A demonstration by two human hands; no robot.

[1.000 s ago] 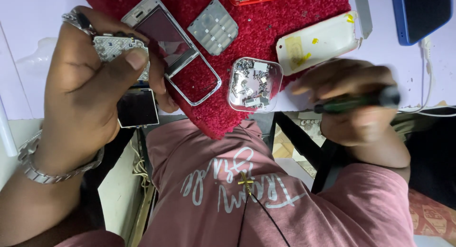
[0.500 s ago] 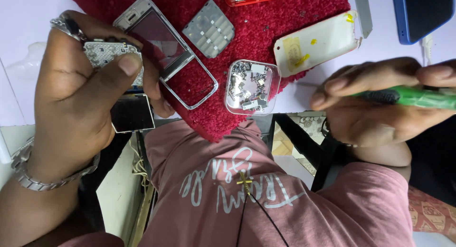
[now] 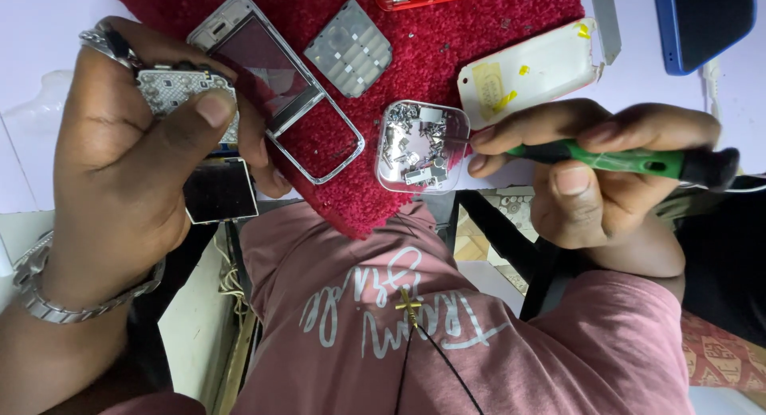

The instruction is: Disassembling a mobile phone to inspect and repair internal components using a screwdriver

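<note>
**What the Person Wears**

The person wears a dusty pink shirt point(image 3: 447, 335). It fills the middle and the 6 o'clock part of the view. White curly letters run across the chest. A small gold cross point(image 3: 408, 306) hangs in the middle of the shirt on a thin black cord that runs down toward 6 o'clock.

The left hand point(image 3: 136, 160), at 9 o'clock, has a shiny silver ring point(image 3: 102, 41) on one finger, up near 10 o'clock. A silver metal bracelet point(image 3: 60, 291) made of small links sits around the left wrist, near 8 o'clock.

The right hand point(image 3: 606, 183), at 3 o'clock, has short, plain nails. A pink sleeve starts just below it, toward 4 o'clock.
</note>
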